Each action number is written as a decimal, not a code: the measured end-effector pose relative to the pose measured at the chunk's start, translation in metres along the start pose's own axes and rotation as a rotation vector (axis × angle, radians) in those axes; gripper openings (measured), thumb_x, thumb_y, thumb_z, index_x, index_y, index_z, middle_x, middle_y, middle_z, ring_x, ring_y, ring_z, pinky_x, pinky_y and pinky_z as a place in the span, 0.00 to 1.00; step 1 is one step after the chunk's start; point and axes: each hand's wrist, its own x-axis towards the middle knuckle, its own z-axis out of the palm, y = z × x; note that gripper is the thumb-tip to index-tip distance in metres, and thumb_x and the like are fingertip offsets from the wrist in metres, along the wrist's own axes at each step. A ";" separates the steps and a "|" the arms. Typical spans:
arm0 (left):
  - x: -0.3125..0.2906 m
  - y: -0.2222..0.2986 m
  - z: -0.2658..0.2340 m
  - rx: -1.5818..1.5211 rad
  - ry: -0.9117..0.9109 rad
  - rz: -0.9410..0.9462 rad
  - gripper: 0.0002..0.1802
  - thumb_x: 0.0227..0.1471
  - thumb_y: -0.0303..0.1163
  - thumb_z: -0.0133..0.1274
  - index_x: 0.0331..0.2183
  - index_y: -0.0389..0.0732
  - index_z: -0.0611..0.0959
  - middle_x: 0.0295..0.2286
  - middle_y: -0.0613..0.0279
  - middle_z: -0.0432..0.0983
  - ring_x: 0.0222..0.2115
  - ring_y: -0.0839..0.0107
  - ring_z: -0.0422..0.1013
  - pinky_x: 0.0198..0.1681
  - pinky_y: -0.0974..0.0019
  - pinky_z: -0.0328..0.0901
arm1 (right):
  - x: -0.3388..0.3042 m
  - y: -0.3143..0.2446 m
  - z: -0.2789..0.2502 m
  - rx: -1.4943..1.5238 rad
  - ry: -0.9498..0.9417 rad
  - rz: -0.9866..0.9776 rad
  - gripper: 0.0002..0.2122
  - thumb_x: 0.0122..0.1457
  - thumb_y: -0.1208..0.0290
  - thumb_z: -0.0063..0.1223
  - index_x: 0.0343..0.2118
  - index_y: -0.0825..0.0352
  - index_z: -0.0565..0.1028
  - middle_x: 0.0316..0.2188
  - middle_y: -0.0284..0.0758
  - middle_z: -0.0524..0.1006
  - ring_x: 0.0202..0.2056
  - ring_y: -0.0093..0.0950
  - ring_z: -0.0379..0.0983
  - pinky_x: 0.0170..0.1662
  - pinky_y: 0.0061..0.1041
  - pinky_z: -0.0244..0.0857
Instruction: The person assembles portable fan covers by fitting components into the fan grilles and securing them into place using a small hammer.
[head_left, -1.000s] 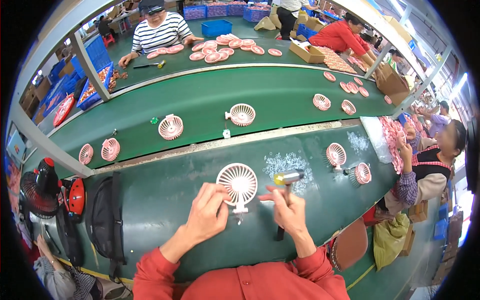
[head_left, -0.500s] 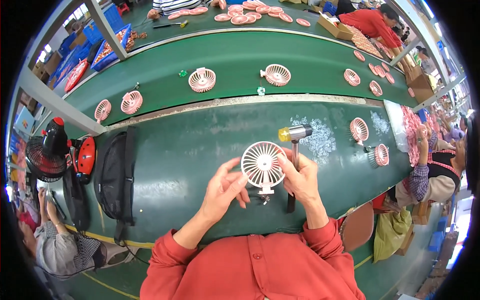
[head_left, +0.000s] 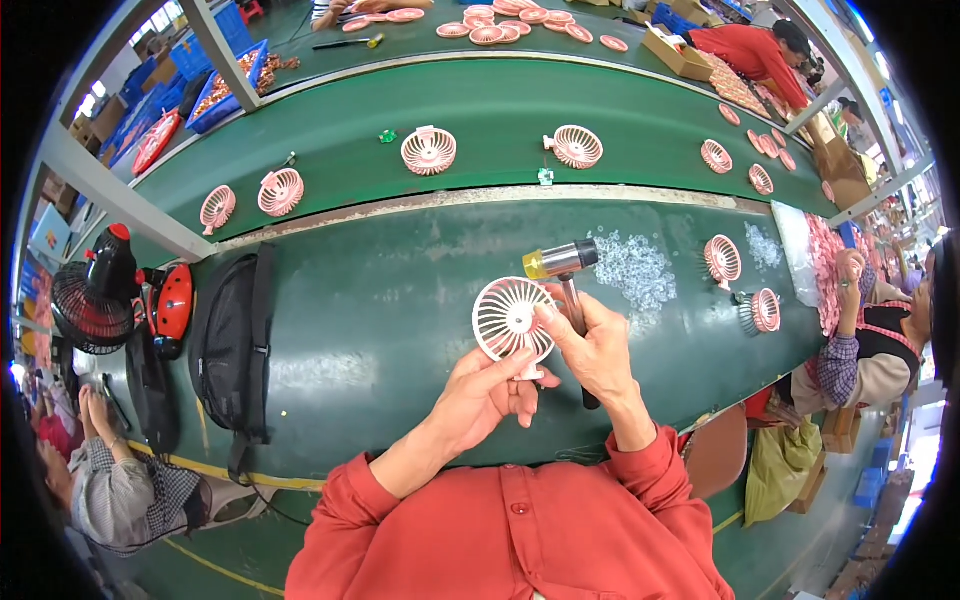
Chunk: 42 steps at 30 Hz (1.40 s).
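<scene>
1. The white fan (head_left: 512, 318), a small round handheld one with a spoked grille, is held between both hands above the green counter (head_left: 380, 310), just in front of the person's chest.
2. The left hand (head_left: 487, 388) sits just below the white fan, fingers curled and closed around its short handle, thumb up against the lower edge of the grille.
3. The right hand (head_left: 598, 345) touches the white fan on its right side, fingertips pinching the rim.
4. The same right hand also has a mallet (head_left: 568, 290) tucked against it: the dark handle runs under the palm, and the yellow-and-chrome head pokes out just above and to the right of the white fan.
5. A scatter of small clear parts (head_left: 632, 268) lies on the counter right of the white fan, beyond the mallet head.
6. Two pink fans (head_left: 722, 260) stand further right of the white fan, near another person's sleeve.
7. A black bag (head_left: 232, 340) rests well to the left of the white fan.
</scene>
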 end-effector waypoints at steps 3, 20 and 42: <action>-0.001 0.001 -0.003 -0.031 0.040 0.019 0.15 0.62 0.36 0.47 0.45 0.35 0.74 0.34 0.47 0.78 0.21 0.74 0.73 0.22 0.70 0.70 | -0.001 -0.001 -0.003 -0.120 -0.053 0.082 0.14 0.60 0.67 0.57 0.43 0.74 0.76 0.24 0.30 0.78 0.28 0.12 0.67 0.30 0.18 0.64; -0.004 0.004 -0.014 0.018 0.133 0.193 0.14 0.60 0.34 0.49 0.45 0.35 0.73 0.33 0.50 0.78 0.20 0.76 0.72 0.18 0.71 0.69 | -0.044 0.008 0.001 -0.050 -0.235 0.187 0.13 0.55 0.79 0.59 0.44 0.71 0.76 0.19 0.23 0.72 0.21 0.11 0.65 0.24 0.15 0.59; -0.009 -0.008 -0.016 0.207 0.207 0.252 0.18 0.57 0.29 0.51 0.48 0.34 0.68 0.29 0.51 0.78 0.13 0.70 0.69 0.13 0.70 0.66 | -0.042 0.011 -0.008 -0.236 -0.232 0.048 0.09 0.52 0.77 0.59 0.36 0.70 0.77 0.20 0.30 0.77 0.22 0.13 0.70 0.25 0.18 0.65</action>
